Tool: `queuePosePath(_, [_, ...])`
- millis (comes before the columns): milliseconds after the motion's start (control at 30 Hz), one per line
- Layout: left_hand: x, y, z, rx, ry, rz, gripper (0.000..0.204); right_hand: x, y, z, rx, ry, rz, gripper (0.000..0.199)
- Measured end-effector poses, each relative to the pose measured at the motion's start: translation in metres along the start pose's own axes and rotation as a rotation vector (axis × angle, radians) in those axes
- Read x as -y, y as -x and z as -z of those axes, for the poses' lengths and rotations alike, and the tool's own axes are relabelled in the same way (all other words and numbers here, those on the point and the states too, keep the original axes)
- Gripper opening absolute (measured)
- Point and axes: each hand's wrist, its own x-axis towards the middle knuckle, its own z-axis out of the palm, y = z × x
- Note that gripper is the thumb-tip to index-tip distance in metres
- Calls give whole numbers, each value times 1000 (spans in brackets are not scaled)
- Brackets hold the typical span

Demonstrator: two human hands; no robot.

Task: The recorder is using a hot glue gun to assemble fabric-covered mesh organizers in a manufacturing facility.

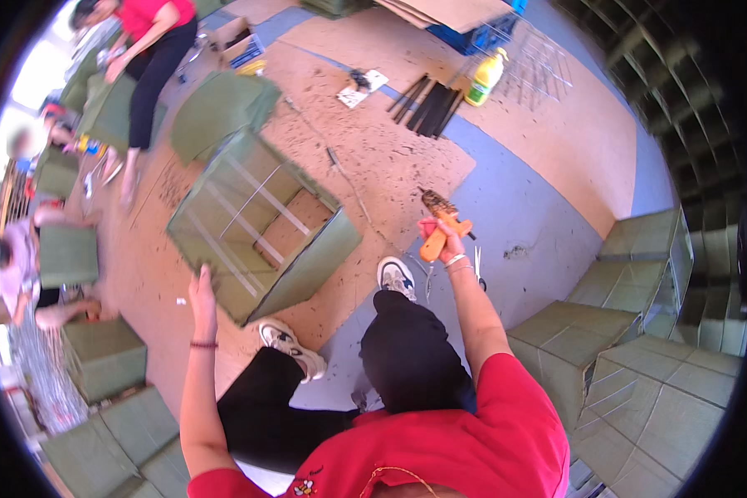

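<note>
My right hand (450, 246) is closed around the handle of an orange glue gun (436, 241), its front part crusted with dark brown residue and pointing away from me. Before me on the floor lies a green fabric-covered box (315, 261), tilted, its open side crossed by pale strips and a thin metal rod. My left hand (204, 300) is held flat with its fingers stretched out, beside the box's near left edge. Whether its fingertips touch the box I cannot tell. A cord (353, 187) runs across the floor beyond the box.
Black sticks (430, 106) lie beside a yellow bottle (485, 76), near a wire rack (539, 70). Scissors (479, 267) rest right of my hand. Green boxes (548, 340) stack at right. Another green piece (224, 112) lies beyond. Co-workers (162, 50) are at left. Brown crumbs litter the cardboard.
</note>
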Motion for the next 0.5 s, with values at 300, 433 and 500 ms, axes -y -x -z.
queuePosePath(300, [-2,23,-10,-60,51,99,42,-24,-31,54,-141,-126,-86,33])
queuePosePath(433, [3,25,-15,-125,61,138,42,-26,-19,92,-225,-39,-117,32])
queuePosePath(500, [6,23,-22,-83,70,159,42,-22,-1,108,-241,139,-173,36])
